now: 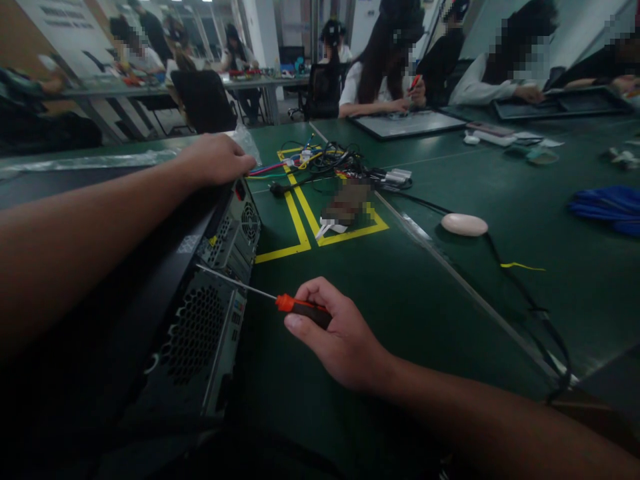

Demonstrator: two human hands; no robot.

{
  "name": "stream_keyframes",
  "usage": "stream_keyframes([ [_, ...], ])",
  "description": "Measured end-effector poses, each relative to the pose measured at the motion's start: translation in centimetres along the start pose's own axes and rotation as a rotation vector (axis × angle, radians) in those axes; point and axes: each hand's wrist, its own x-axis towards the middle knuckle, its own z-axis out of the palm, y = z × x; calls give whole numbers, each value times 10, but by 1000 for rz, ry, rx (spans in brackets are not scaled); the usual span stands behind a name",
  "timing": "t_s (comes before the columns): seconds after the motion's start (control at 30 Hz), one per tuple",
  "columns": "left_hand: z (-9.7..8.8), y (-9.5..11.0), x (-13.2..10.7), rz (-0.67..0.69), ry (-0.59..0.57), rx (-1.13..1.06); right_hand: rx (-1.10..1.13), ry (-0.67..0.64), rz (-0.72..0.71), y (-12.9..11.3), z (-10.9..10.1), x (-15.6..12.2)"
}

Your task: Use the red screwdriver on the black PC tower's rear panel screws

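A black computer case (165, 293) lies on its side on the green table (400, 307), its vented rear panel facing me. My right hand (340, 337) is closed round a screwdriver (295, 305) with a red and black handle. Its thin shaft points left and its tip touches the upper edge of the rear panel. My left hand (216, 159) rests on the far top corner of the case with the fingers curled down over the edge.
A tangle of cables and plugs (325, 163) lies inside yellow tape lines (300, 227). A white oval object (465, 224) with a black cord sits to the right, blue cloth (607, 205) at the right edge. Several people sit at the far side with flat panels (407, 123).
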Motion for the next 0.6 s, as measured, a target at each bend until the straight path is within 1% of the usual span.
stream_keyframes([
  [0.1,0,1,-1,-16,19,16,6,10,-8,0,0,0],
  [0.17,0,0,-1,-4,22,5,14,3,-8,0,0,0],
  [0.33,2,-3,1,11,35,8,16,-38,-10,-1,-1,1],
  [0.5,2,-2,1,-11,20,3,-41,-102,37,-1,-1,1],
  [0.6,2,-1,1,-21,22,5,-37,-104,23,-2,-1,1],
])
